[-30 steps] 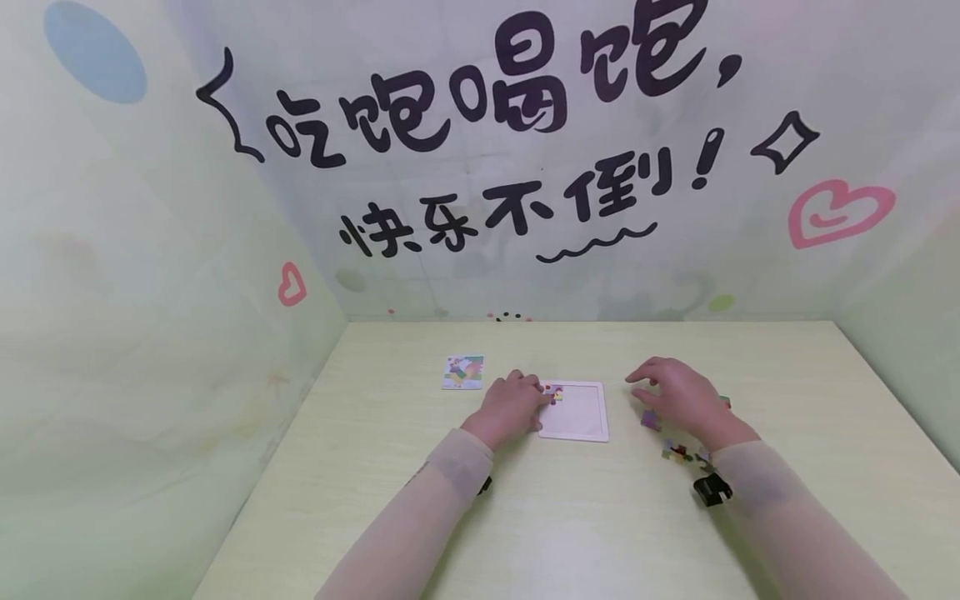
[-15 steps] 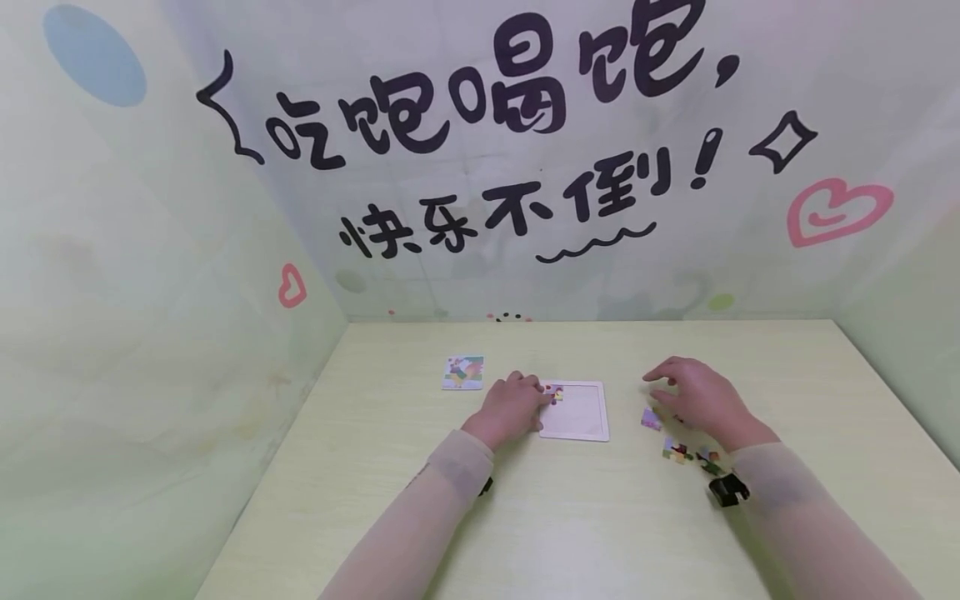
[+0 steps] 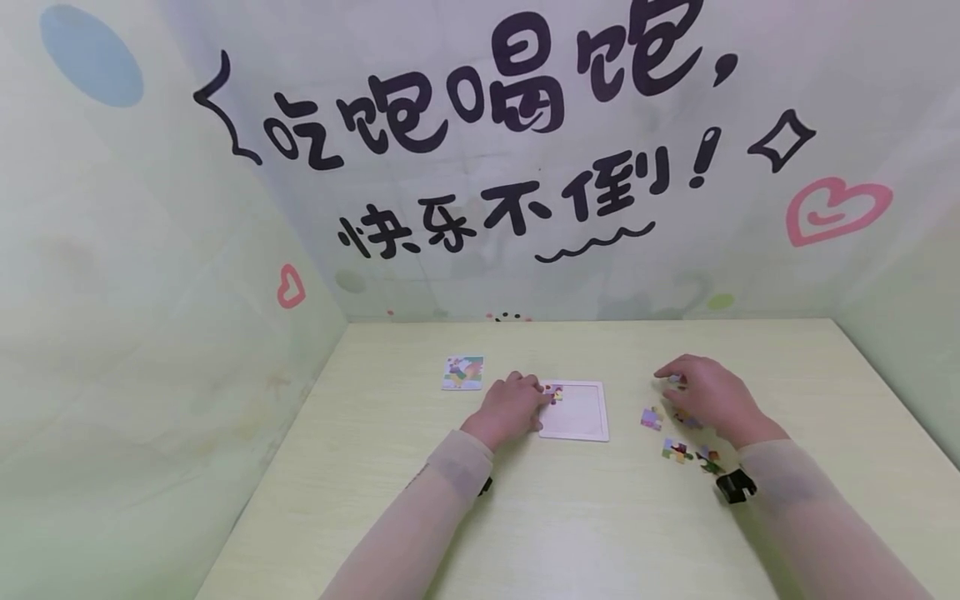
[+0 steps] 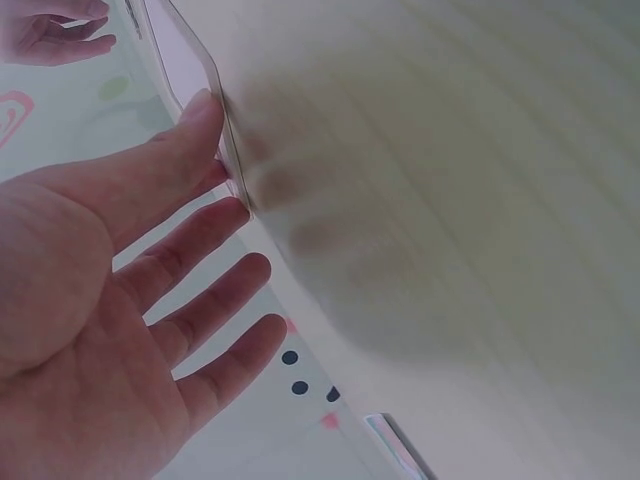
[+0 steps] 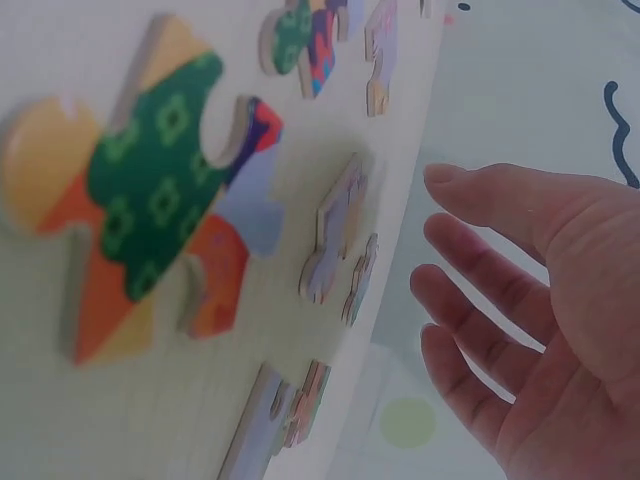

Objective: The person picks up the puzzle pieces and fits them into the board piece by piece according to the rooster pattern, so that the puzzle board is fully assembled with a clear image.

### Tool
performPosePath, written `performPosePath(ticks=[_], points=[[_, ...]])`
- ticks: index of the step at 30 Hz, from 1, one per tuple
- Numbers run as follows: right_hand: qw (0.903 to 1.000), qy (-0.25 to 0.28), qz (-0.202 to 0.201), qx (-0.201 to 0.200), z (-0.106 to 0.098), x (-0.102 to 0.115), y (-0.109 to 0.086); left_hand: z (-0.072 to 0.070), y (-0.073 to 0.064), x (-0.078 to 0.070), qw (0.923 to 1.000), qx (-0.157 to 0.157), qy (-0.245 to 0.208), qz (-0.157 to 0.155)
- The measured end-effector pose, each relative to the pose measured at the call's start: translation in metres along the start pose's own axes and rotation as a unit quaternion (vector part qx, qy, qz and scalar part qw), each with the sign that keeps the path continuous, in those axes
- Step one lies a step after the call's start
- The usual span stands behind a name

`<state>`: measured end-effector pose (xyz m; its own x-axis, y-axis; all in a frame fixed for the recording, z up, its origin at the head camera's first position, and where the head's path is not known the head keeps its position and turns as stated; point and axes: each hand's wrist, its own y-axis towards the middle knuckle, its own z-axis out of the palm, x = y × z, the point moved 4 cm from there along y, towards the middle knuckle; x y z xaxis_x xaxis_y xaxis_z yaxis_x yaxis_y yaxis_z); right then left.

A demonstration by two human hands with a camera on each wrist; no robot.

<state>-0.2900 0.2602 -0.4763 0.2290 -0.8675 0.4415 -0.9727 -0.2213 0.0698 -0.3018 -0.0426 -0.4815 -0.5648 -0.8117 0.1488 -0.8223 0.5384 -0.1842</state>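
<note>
My left hand (image 3: 510,408) is at the left side of a white puzzle tray (image 3: 574,435). Its thumb and index finger touch the tray's edge, while the other fingers extend loosely in the left wrist view. Some colourful puzzle pieces (image 3: 557,392) sit in the tray's upper left corner, partly covered by the index finger. Over loose jigsaw pieces on the right hovers my right hand (image 3: 708,396), fingers relaxed and holding nothing. Beneath it, in the right wrist view, a green and orange jigsaw piece (image 5: 155,190) appears large and near, with several others beyond.
A small square picture card (image 3: 462,372) lies behind and left of the left hand. Nearer to me on the right are more loose pieces (image 3: 677,451), beside the black wrist camera (image 3: 737,486). A printed backdrop (image 3: 420,283) rises behind the table (image 3: 555,525) and along its sides.
The right hand has shifted to the right, uncovering more of the loose pieces by its fingers and wrist. My left hand has stayed at the tray.
</note>
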Motion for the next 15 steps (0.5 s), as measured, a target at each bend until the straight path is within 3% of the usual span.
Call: performPosePath(ticks=[15], points=[[0.9989, -0.034, 0.033, -0.003, -0.003, -0.021, 0.003, 0.000, -0.002, 0.002, 0.9996, -0.007, -0.028, -0.001]])
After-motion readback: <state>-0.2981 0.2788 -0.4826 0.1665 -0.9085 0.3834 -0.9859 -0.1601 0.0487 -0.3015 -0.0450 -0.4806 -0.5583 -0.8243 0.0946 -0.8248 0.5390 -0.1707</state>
